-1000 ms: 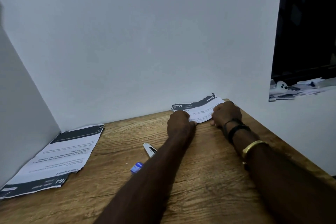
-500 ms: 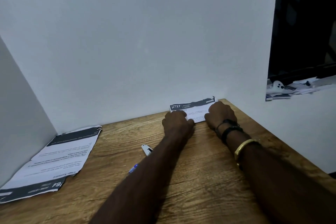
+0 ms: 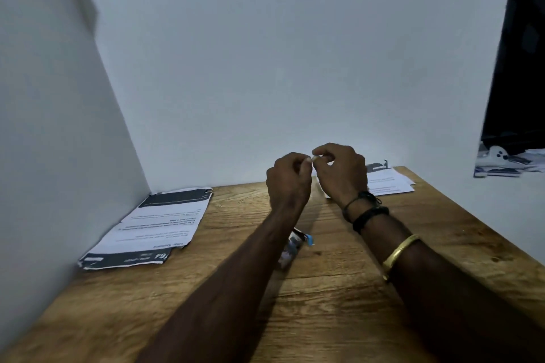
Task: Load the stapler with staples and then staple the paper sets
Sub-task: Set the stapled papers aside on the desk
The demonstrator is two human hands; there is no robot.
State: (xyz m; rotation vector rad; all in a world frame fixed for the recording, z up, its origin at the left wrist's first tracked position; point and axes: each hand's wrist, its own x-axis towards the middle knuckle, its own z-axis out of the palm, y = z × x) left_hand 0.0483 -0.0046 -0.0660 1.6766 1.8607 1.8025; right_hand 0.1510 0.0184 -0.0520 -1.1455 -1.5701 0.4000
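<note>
**Hands.** Left hand (image 3: 287, 183) and right hand (image 3: 339, 174) are raised above the table (image 3: 339, 318), knuckles to the camera, fingers curled. Thumb and forefinger of each meet at one spot and pinch a pale sliver (image 3: 312, 158) between them. It is too small to identify, though it is probably a strip of staples. The right wrist carries dark bands (image 3: 368, 212) and a gold bangle (image 3: 399, 250).

**Stapler (image 3: 292, 247).** It lies on the table under the left forearm, which hides most of it. Its long axis runs away from the person, the far end leaning slightly right. Which end is the nose cannot be told. A small blue item (image 3: 309, 240) sits just beside the far end.

**Paper sets.** The left paper set (image 3: 159, 224) lies flat in the left corner against the wall, dark header bands at both ends. The right paper set (image 3: 386, 183) lies behind the right hand in the far right corner.

**Step in hand.** Judged to be the loading stage, with the staples being separated or readied and the stapler not yet touched.

**Next move calls for.** One hand freed to lift and open the stapler, and the strip kept straight and lined up with the magazine channel.
</note>
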